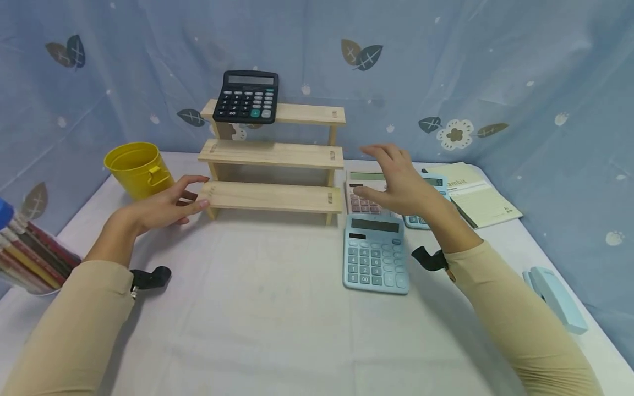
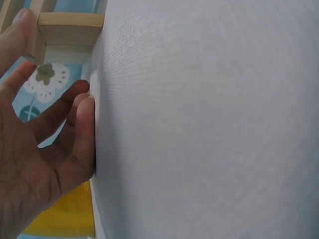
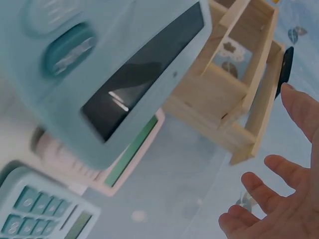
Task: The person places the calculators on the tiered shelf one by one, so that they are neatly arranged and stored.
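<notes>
A three-tier wooden stand (image 1: 272,196) has a black calculator (image 1: 246,99) leaning on its top shelf. By the left end of the bottom shelf is my left hand (image 1: 160,208), its thumb and index fingertips at the board's end. Whether they press the wood I cannot tell; the other fingers rest low by the tabletop in the left wrist view. My right hand (image 1: 403,184) hovers, holding nothing, fingers spread and slightly bent, over a pink calculator (image 1: 364,203) and a blue one (image 1: 436,180). Another blue calculator (image 1: 376,256) lies nearer, large in the right wrist view.
A yellow bucket (image 1: 136,173) stands behind my left hand. Far left is a clear holder of colored pencils (image 1: 34,256). Notebooks (image 1: 482,198) lie at the back right, and a light-blue stapler (image 1: 557,300) sits near the right edge. A patterned blue curtain (image 1: 317,49) surrounds the white tabletop.
</notes>
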`<state>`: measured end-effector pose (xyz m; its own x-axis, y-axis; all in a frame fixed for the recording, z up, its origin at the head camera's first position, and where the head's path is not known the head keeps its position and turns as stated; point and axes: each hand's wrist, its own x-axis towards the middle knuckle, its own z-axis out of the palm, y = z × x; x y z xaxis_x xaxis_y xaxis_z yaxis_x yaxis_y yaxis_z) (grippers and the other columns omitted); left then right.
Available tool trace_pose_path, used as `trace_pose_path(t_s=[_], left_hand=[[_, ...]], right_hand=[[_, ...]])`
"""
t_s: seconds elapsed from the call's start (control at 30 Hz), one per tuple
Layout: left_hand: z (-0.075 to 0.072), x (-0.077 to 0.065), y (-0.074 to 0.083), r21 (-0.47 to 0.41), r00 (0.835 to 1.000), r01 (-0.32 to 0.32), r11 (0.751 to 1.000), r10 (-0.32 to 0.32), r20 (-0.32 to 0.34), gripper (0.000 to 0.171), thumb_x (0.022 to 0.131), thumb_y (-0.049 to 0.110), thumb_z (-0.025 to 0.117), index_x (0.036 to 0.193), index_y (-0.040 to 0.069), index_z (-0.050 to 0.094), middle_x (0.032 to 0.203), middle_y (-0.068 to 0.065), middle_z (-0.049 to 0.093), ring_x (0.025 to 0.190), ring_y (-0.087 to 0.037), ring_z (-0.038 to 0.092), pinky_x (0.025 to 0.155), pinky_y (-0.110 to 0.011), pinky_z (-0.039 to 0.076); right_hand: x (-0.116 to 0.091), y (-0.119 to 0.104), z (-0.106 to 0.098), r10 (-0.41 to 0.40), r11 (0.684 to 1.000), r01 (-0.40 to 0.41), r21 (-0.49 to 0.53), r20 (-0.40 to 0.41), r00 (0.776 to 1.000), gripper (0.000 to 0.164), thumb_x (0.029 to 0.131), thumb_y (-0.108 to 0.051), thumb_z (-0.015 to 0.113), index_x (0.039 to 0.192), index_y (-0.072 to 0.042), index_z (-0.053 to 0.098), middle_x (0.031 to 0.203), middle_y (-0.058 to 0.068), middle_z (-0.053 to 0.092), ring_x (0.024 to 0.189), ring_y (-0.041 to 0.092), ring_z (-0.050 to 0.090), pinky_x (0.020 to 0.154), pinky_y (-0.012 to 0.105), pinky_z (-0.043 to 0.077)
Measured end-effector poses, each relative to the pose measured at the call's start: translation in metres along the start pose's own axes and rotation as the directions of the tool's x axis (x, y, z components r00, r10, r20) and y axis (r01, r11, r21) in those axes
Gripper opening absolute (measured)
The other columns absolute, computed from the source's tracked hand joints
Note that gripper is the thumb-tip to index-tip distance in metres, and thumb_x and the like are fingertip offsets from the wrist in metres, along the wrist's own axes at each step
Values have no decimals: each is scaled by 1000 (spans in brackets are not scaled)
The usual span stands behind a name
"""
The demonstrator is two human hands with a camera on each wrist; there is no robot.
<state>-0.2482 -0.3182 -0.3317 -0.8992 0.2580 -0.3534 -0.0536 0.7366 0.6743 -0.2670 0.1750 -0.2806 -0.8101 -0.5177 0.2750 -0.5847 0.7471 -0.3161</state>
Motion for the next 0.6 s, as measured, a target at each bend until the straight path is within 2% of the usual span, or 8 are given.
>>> trace_pose_path(t_s=[0.2, 0.4, 0.6], left_hand=[[1, -3, -3, -5, 1000, 1, 1000, -1, 4, 85, 99, 64, 54, 162, 41, 2, 160, -31, 23, 140, -47, 38, 98, -45, 54], [2, -1, -3, -7, 1000, -9, 1000, 9, 2, 85, 99, 65, 54, 162, 42, 2, 160, -30, 23, 140, -47, 38, 98, -46, 54], [1, 0, -2, -14, 1000, -11, 1000, 11, 0, 84, 99, 64, 54, 162, 42, 3, 160, -30, 23, 140, -48, 37, 98, -46, 54]], right_hand=[[-10, 10, -2, 19, 1000, -19, -6, -5, 1000, 81, 93, -34, 77, 158, -11, 35, 156, 20, 36, 145, 45, 27, 113, 68, 29], [-22, 20, -5, 77, 996, -78, -47, -17, 997, 83, 91, -36, 78, 158, -10, 36, 158, 20, 35, 145, 45, 26, 113, 69, 29], [-33, 30, -7, 98, 993, -100, -68, -29, 995, 81, 91, -33, 79, 155, -6, 38, 154, 23, 38, 142, 48, 29, 112, 68, 28]])
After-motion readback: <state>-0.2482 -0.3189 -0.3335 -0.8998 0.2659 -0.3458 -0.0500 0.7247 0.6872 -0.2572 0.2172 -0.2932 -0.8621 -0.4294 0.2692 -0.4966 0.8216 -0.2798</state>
